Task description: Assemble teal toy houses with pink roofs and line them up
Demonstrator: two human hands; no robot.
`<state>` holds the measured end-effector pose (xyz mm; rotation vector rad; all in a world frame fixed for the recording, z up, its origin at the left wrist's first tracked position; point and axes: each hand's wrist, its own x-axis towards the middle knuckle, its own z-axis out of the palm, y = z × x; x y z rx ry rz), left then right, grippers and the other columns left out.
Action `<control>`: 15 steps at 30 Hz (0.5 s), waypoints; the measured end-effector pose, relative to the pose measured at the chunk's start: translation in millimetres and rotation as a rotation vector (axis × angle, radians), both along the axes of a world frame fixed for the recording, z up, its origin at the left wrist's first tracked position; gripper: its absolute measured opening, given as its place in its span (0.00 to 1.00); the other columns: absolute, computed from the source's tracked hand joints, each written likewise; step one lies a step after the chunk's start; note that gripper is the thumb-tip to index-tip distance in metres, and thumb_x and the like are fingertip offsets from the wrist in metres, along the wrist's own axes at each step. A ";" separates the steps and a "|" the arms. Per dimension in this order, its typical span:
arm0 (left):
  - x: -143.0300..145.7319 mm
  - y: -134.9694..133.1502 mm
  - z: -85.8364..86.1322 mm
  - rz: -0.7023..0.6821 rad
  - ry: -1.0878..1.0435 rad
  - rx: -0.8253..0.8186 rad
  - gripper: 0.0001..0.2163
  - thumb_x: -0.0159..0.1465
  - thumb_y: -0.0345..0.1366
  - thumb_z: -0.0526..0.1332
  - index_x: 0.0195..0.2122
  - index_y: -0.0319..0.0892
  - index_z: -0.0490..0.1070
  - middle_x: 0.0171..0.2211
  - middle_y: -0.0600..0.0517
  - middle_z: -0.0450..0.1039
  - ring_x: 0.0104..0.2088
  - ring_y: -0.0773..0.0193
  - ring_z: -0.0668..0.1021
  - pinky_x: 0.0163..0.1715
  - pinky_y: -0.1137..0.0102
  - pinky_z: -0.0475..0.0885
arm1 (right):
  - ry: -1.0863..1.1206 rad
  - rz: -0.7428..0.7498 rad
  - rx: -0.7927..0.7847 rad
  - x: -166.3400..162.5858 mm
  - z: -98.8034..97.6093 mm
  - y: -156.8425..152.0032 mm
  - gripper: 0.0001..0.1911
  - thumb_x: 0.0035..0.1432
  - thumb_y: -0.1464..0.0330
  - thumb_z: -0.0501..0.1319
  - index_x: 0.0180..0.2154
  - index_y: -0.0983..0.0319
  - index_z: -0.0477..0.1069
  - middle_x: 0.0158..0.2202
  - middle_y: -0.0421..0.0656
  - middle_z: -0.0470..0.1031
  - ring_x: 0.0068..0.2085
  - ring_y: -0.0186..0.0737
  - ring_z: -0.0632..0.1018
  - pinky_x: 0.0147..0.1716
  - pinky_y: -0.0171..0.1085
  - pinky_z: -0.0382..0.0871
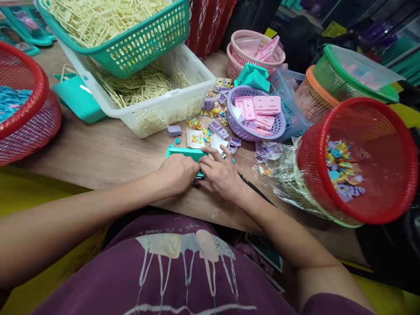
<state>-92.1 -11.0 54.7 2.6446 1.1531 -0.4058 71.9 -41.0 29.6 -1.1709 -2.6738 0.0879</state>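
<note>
Both hands [201,173] clasp teal tray [184,152].

Bare table [108,153] lies left; white basket [170,109] and red basket [357,162] crowd elsewhere.

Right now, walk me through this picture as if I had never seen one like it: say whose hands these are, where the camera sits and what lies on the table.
There is no machine here. A person wears a camera on the head, so the single picture looks forward and down over a purple shirt at that person's own two bare hands. The left hand and the right hand meet over a flat teal plastic piece at the near edge of a wooden table; both hold it, fingers curled around it. Beyond it lie small lilac parts and bright loose bits. A white basket holds pale yellow frames, with a green basket of the same resting on top. A lilac basket holds pink pieces. To the right, a tipped red basket shows mixed small parts.
</note>
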 end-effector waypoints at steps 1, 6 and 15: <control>2.0 1.8 1.0 0.005 0.011 0.020 0.09 0.59 0.37 0.62 0.31 0.35 0.76 0.29 0.40 0.78 0.32 0.53 0.81 0.33 0.66 0.71 | 0.026 0.003 -0.007 1.8 -0.3 3.9 0.15 0.63 0.60 0.61 0.44 0.65 0.71 0.47 0.49 0.76 0.63 0.54 0.63 0.63 0.59 0.46; -7.1 9.4 18.0 0.004 -0.157 0.143 0.18 0.59 0.44 0.63 0.43 0.33 0.73 0.40 0.37 0.78 0.40 0.50 0.80 0.37 0.64 0.73 | 0.329 -0.096 -0.012 30.6 9.7 1.4 0.22 0.63 0.62 0.61 0.55 0.65 0.65 0.55 0.54 0.70 0.58 0.49 0.69 0.58 0.51 0.61; -94.2 13.6 28.5 0.452 -0.838 -0.033 0.16 0.68 0.41 0.56 0.44 0.33 0.74 0.37 0.49 0.78 0.36 0.68 0.77 0.37 0.73 0.71 | 0.221 -0.190 -0.368 64.1 1.4 -73.5 0.14 0.63 0.67 0.60 0.50 0.62 0.70 0.48 0.49 0.73 0.50 0.43 0.73 0.51 0.44 0.69</control>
